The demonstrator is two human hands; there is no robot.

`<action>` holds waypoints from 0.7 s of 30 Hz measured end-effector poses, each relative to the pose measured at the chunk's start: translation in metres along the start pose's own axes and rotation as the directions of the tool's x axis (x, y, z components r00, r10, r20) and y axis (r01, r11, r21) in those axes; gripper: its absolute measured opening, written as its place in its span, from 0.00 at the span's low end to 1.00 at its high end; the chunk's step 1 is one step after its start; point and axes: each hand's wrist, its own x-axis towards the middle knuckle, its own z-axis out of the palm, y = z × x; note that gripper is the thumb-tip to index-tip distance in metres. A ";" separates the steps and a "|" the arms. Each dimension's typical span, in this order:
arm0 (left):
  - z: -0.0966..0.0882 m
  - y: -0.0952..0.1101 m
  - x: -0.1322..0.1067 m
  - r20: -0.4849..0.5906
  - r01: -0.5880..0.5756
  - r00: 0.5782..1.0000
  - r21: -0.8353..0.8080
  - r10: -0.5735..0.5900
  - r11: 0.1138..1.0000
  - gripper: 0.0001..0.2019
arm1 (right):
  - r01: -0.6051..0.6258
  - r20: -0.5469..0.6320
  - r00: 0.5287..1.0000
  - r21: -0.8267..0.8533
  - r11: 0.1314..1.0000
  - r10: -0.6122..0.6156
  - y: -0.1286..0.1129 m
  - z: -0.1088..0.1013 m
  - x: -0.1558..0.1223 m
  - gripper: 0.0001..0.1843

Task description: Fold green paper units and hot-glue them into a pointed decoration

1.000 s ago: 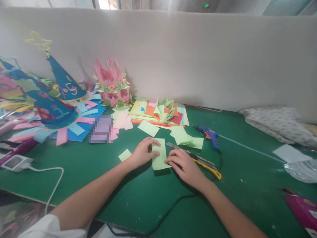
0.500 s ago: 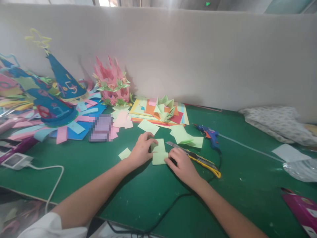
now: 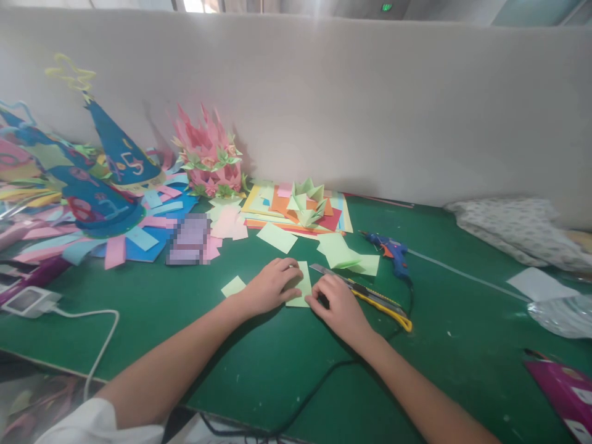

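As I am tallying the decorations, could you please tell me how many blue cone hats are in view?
2: the rear blue cone hat, bearing a 5, is at back left; the front blue cone hat is nearer the camera. More may be hidden.

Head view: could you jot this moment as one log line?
left hand: on light-green paper; right hand: at paper's right edge; near right hand: yellow utility knife, blade out; beyond knife: blue hot glue gun

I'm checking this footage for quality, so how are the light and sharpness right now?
Head view: hazy overall, bright spots along the top edge; head view: green paper under the left hand lacks crisp detail; head view: purple item pixelated.
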 end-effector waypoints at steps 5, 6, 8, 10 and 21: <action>-0.001 0.001 -0.001 0.033 -0.016 0.999 0.138 0.012 0.990 0.13 | 0.088 -0.078 0.993 0.007 0.996 -0.087 -0.001 -0.005 -0.004 0.03; -0.001 0.000 -0.002 0.030 -0.008 1.000 0.160 0.004 0.987 0.13 | 0.150 -0.072 0.986 0.005 0.989 -0.150 -0.001 -0.007 -0.005 0.05; 0.000 -0.001 -0.003 0.011 0.011 1.000 0.188 -0.013 0.982 0.14 | 0.282 -0.012 0.959 -0.003 0.959 -0.282 -0.003 -0.011 -0.007 0.10; -0.001 -0.003 -0.003 -0.011 0.029 1.000 0.190 -0.027 0.981 0.14 | 0.371 0.069 0.927 -0.012 0.929 -0.369 -0.004 -0.014 -0.008 0.12; -0.003 -0.001 -0.002 -0.025 0.115 0.993 0.238 -0.112 0.965 0.11 | 0.402 0.156 0.910 -0.104 0.910 -0.384 -0.005 -0.009 -0.007 0.16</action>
